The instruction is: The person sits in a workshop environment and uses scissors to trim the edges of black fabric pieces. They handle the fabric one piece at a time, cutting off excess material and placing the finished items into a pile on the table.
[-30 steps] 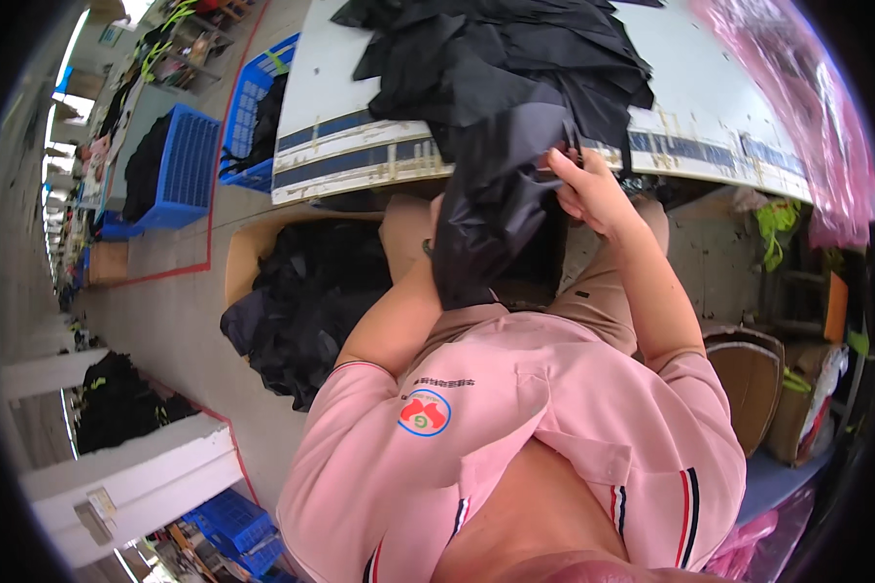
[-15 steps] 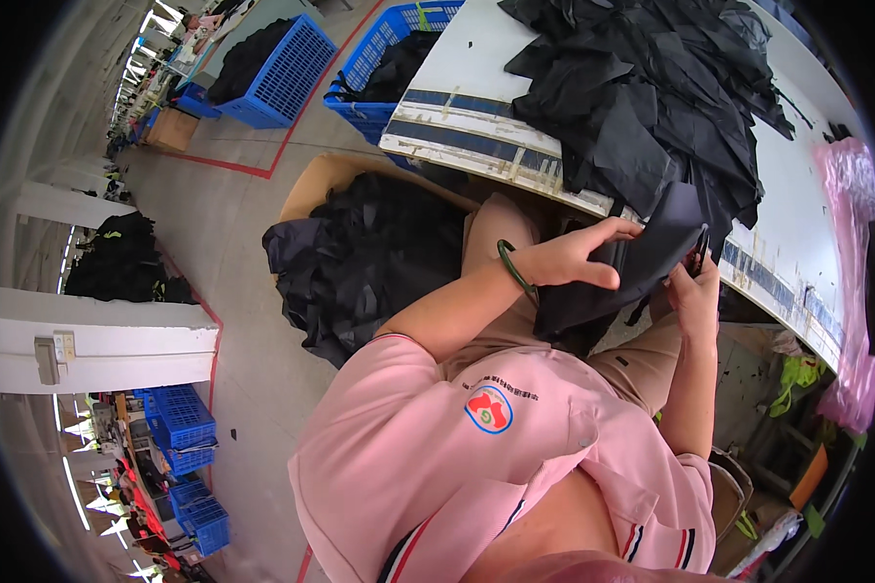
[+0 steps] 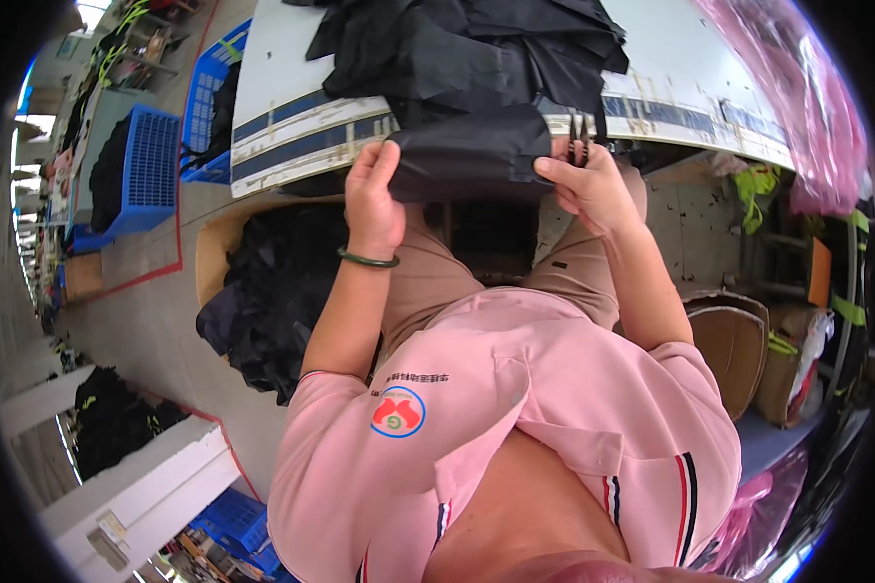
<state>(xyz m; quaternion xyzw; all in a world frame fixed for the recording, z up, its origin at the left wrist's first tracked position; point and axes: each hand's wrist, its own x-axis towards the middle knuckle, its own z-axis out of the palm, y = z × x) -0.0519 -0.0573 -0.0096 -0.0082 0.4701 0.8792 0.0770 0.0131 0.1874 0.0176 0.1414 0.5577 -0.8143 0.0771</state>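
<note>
A black fabric piece (image 3: 467,155) is stretched between my hands at the front edge of the table. My left hand (image 3: 374,199), with a dark green bangle on its wrist, pinches the left end between thumb and fingers. My right hand (image 3: 593,189) grips the right end, its thumb on top of the cloth. Tucked in that same hand are small black thread snips (image 3: 578,142), their two pointed blades up and slightly apart. Behind the piece, a heap of black fabric (image 3: 476,53) lies on the white table (image 3: 277,78).
Left of my legs stands a carton (image 3: 214,243) filled with black cloth (image 3: 282,282). Blue crates (image 3: 149,170) stand farther left. Pink plastic sheeting (image 3: 817,126) hangs over the table's right end, with cardboard boxes (image 3: 729,340) below.
My left hand has gone from open over the fabric to pinching its left end. The piece, tilted before, is now pulled level between both hands. The view has turned.
</note>
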